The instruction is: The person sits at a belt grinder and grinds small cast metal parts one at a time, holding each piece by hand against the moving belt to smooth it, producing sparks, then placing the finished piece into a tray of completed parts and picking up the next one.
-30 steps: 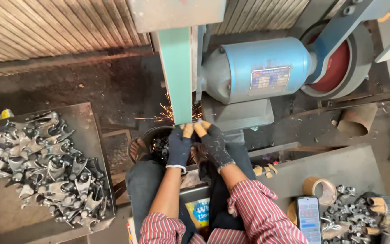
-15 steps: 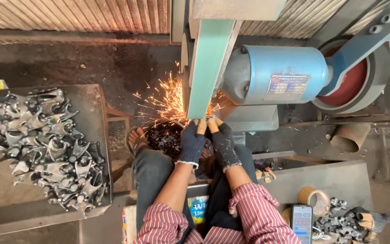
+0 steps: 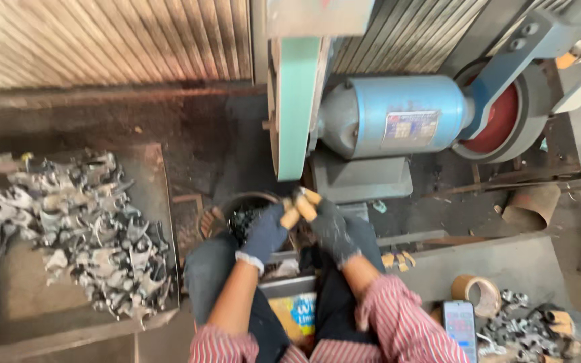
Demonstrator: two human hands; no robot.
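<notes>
Pinching one small part, fingers of both gloved hands: left hand (image 3: 265, 232) | right hand (image 3: 331, 228) | one belt (image 3: 297, 101)

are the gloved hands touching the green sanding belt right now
Apart. The head view shows the left hand and right hand together below the green belt's lower end, with dark background visible between.

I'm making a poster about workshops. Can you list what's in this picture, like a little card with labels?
place: a workshop seen from above
machine: green sanding belt driven by a blue motor
left hand: in a dark glove, meeting the other hand just below the belt
right hand: gloved too, pinching something small that I cannot make out
left tray: a pile of grey metal parts
at right: tape roll, phone, more metal parts
sparks: none
</notes>
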